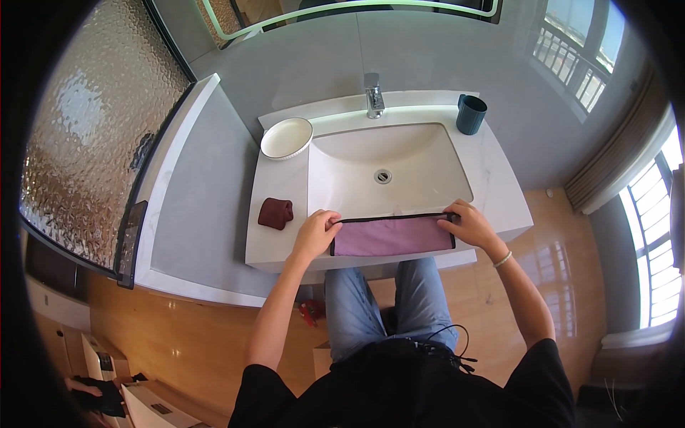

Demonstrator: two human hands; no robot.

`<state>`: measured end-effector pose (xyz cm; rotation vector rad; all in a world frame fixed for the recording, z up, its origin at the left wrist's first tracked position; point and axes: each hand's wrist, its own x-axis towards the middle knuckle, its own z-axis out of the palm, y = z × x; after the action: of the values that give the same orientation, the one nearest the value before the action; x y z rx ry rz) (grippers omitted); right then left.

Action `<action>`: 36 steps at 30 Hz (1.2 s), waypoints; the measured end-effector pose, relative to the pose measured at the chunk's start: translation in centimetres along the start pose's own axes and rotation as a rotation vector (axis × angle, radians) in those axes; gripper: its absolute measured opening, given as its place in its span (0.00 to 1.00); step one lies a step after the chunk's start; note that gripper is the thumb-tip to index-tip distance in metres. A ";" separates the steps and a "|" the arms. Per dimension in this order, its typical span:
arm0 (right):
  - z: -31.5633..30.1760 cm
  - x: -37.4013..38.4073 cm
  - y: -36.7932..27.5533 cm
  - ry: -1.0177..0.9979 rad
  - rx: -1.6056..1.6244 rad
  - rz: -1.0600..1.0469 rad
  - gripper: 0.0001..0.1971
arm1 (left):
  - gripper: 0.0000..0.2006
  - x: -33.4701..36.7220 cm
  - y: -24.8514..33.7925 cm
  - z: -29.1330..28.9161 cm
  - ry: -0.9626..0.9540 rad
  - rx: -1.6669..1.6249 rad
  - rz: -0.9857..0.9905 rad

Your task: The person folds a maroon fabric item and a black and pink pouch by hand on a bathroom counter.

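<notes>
A purple cloth with black edging (394,237), folded into a long strip, lies along the front edge of the white countertop, just before the basin. My left hand (317,232) pinches its left upper corner. At the opposite end, the thumb and fingers of my right hand (467,225) close on the upper right corner. A dark red rolled cloth (275,213) rests on the counter to the left of my left hand, apart from it.
The white sink basin (342,167) has a chrome faucet (374,100) behind it. A white oval bowl (287,138) sits at the back left and a dark teal mug (472,115) at the back right. A textured glass panel (100,121) stands left.
</notes>
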<state>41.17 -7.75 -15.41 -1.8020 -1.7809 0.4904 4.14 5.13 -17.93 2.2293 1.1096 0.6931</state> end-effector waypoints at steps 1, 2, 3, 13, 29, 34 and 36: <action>0.0 0.1 0.3 0.004 -0.001 0.001 0.14 | 0.10 0.3 0.1 0.0 -0.040 0.017 -0.028; 0.3 0.4 0.9 -0.004 -0.010 0.020 0.14 | 0.10 0.5 0.3 0.1 -0.041 0.018 -0.024; 0.4 0.5 1.3 -0.014 -0.017 0.038 0.14 | 0.10 0.6 0.5 0.2 -0.061 0.027 -0.070; 0.9 -4.0 -1.2 0.635 -0.041 0.022 0.12 | 0.33 -4.2 4.4 -1.4 -0.194 0.138 -0.654; 8.9 -6.1 -4.1 0.481 0.970 0.422 0.11 | 0.16 -6.9 6.5 6.7 0.342 -0.231 -0.383; 7.5 -4.6 -7.5 0.644 0.167 -0.116 0.08 | 0.08 -5.5 7.9 6.8 0.500 0.310 0.160; 8.3 -4.5 -7.4 0.564 0.050 -0.283 0.09 | 0.12 -5.2 8.3 6.9 0.486 0.322 0.194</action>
<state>30.05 -11.34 -17.92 -1.4313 -1.5608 -0.0843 10.42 -5.09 -18.41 2.5383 1.3155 1.2671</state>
